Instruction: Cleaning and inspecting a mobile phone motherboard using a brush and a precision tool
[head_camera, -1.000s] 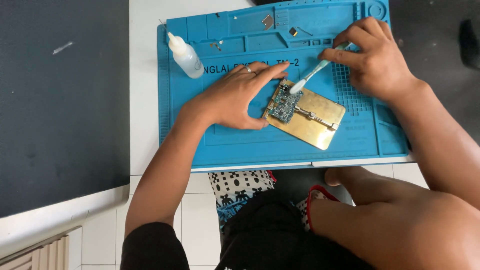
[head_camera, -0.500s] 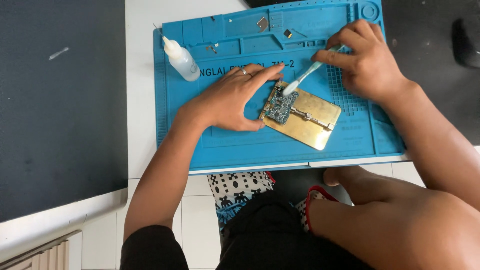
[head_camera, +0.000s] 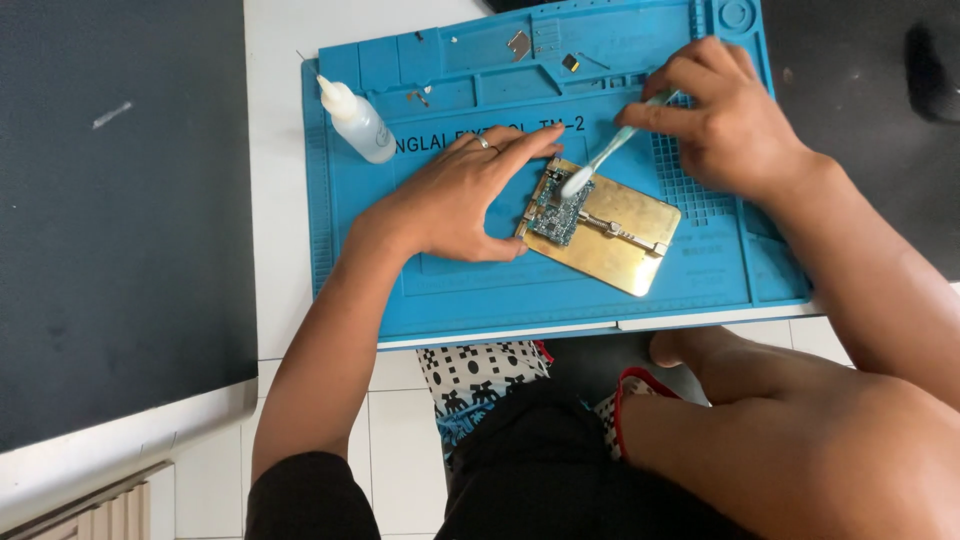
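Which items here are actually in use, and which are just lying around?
In use:
- brush, held by the right hand, bristles on the circuit board
- gold holder plate, steadied by the left hand
- blue mat

Lying about:
- small squeeze bottle
- small metal parts in the mat's top trays
- dark object, far right

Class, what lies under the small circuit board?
The circuit board rests on a gold metal plate, which lies on the blue mat. The plate's part beneath the board is hidden.
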